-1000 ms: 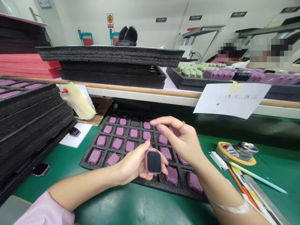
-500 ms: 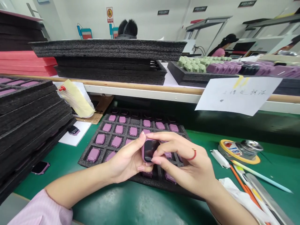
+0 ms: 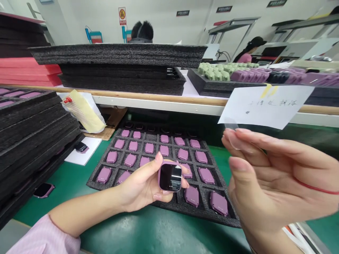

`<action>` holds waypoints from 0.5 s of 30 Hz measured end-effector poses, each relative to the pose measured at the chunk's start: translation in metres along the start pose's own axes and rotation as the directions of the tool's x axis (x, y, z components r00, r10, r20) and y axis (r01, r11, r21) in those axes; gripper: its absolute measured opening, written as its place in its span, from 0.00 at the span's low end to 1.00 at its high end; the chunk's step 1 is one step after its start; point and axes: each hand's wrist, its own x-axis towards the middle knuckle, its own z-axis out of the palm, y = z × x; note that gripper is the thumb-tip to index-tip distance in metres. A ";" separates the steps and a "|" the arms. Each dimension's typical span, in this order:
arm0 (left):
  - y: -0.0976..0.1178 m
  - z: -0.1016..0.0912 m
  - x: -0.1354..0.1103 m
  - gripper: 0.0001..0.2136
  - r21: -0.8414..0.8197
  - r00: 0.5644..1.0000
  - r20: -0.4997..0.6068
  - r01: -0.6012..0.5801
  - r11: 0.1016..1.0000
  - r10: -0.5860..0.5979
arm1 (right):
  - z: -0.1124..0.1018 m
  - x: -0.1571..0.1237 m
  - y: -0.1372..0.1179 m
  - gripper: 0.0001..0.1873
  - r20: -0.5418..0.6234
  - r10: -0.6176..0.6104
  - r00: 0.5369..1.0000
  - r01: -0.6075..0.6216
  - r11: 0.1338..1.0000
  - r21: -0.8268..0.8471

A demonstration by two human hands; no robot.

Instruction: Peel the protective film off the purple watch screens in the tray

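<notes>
My left hand [image 3: 141, 185] is shut on a pink smartwatch body [image 3: 170, 177], whose glossy black screen faces me. Above and to the right, my right hand [image 3: 272, 180] is raised clear of the watch. A thin clear film [image 3: 230, 124] sits at its fingertips, pinched between finger and thumb. Below both hands lies a black foam tray [image 3: 92, 181] on the green mat, with several pink watch bodies in its pockets. My right hand hides the tray's right edge only slightly.
Stacks of black foam trays [image 3: 34, 120] rise at the left, and more stand on the shelf [image 3: 159, 100] behind. A paper note [image 3: 265, 106] hangs from the shelf edge. A watch lies on white paper [image 3: 81, 147]. A co-worker [image 3: 249, 49] is at the back right.
My right hand has left the watch and moved up and to the right, with the clear film at its fingertips. My left hand still holds the watch, its screen now turned toward me.
</notes>
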 end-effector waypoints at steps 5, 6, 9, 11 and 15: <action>0.001 0.000 -0.001 0.23 0.002 1.000 -0.003 0.001 1.000 -0.001 | -0.014 0.005 -0.002 0.18 0.308 -0.208 0.929 0.247 0.964 -0.095; 0.001 0.000 -0.001 0.22 -0.003 1.000 -0.003 -0.002 1.000 0.002 | -0.017 0.005 -0.005 0.18 0.414 -0.221 0.883 0.288 0.952 -0.106; 0.001 0.000 0.000 0.21 -0.011 1.000 -0.010 -0.009 1.000 0.009 | -0.023 0.000 -0.018 0.16 0.635 -0.176 0.752 0.324 0.938 -0.123; 0.001 0.001 0.000 0.21 0.002 1.000 -0.015 -0.006 1.000 0.006 | -0.022 -0.008 -0.026 0.18 0.661 -0.130 0.739 0.286 0.949 -0.133; 0.001 0.001 -0.002 0.24 0.033 1.000 -0.015 0.000 0.999 0.000 | -0.012 -0.020 -0.029 0.21 0.652 -0.103 0.751 0.265 0.952 -0.155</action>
